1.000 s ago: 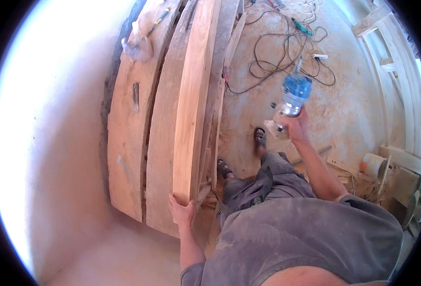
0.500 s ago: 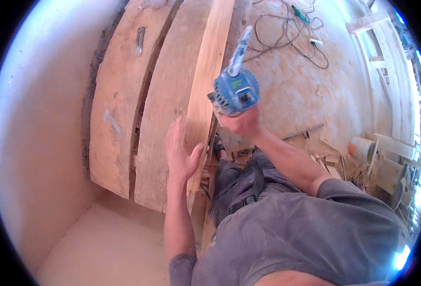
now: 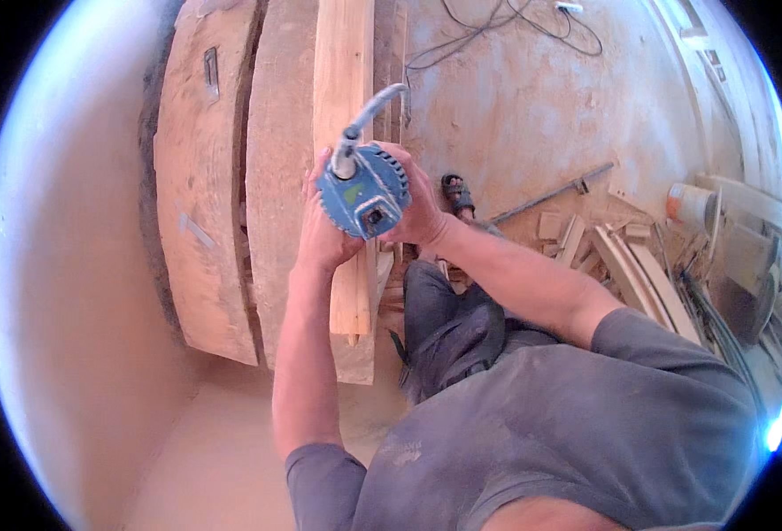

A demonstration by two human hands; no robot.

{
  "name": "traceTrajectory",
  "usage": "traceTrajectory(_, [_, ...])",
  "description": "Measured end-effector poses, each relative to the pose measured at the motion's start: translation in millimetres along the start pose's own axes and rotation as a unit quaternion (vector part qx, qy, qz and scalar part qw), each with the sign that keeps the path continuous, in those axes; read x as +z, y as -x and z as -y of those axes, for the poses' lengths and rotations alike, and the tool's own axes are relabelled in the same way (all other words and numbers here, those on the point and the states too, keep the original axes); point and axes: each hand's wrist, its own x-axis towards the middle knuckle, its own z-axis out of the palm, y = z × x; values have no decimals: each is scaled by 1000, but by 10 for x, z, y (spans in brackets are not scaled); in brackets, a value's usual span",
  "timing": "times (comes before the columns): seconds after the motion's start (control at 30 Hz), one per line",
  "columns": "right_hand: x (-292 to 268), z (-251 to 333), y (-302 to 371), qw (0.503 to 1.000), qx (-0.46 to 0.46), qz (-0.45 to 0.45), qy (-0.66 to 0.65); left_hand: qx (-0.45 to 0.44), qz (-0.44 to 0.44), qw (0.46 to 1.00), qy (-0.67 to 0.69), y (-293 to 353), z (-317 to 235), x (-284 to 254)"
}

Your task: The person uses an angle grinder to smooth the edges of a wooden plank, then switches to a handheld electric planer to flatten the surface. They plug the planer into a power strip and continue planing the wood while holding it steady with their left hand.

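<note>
Both hands grip a blue corded router (image 3: 362,193), seen from above, with its thick pale cord curving up from the top. My left hand (image 3: 322,241) wraps its left side, and my right hand (image 3: 423,205) clasps its right side; some fingers are hidden behind the body. The router is over a narrow pale wooden beam (image 3: 345,75), close to its near end. Whether its base touches the wood cannot be seen. The beam lies lengthwise along the right side of a wide worn board (image 3: 285,80).
Another wide board (image 3: 198,168) lies left, along the wall, carrying a small metal piece (image 3: 211,73) and a pale strip (image 3: 197,230). Cables (image 3: 470,34) trail across the dusty floor at the far right. Wood offcuts (image 3: 639,265), a long bar (image 3: 554,192) and a bucket (image 3: 692,205) stand right.
The router has moved left and down from beside the beam to above it. My left hand, open over the boards before, has closed around the router alongside my right hand.
</note>
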Motion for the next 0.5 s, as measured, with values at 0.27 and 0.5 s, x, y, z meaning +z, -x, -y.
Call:
traceTrajectory(0.27, [283, 171, 440, 997, -6, 53, -51, -46, 42, 995, 73, 662, 498, 378])
traceTrajectory(0.5, [404, 643, 1520, 978, 4, 180, -101, -29, -60, 997, -34, 1956, 136, 701])
